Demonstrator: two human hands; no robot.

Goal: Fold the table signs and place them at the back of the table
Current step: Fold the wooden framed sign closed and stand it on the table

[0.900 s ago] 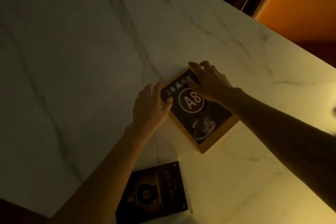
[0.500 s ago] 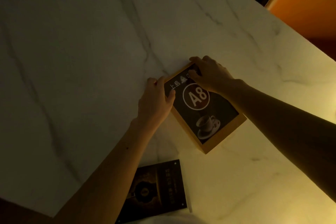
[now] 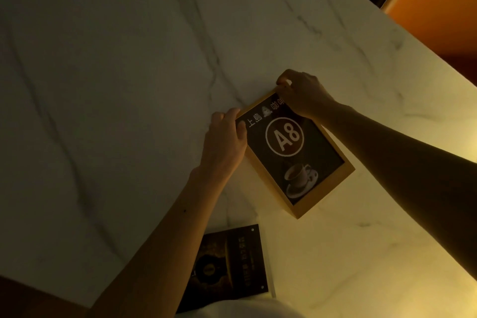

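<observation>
A wooden-framed table sign (image 3: 296, 152), dark with "A8" in a circle and a coffee cup picture, is on the white marble table (image 3: 116, 85). My left hand (image 3: 225, 141) grips its far left corner, thumb on the face. My right hand (image 3: 303, 93) pinches the far right corner. A second, dark acrylic sign (image 3: 229, 266) lies flat near the table's front edge, partly behind my left forearm.
An orange chair (image 3: 438, 0) stands beyond the table's far right edge. The table's front edge runs across the lower left. Bare marble spreads to the left and behind the framed sign.
Both hands have shifted from resting on the A8 sign's face to gripping its two far corners. The sign's far end looks slightly raised.
</observation>
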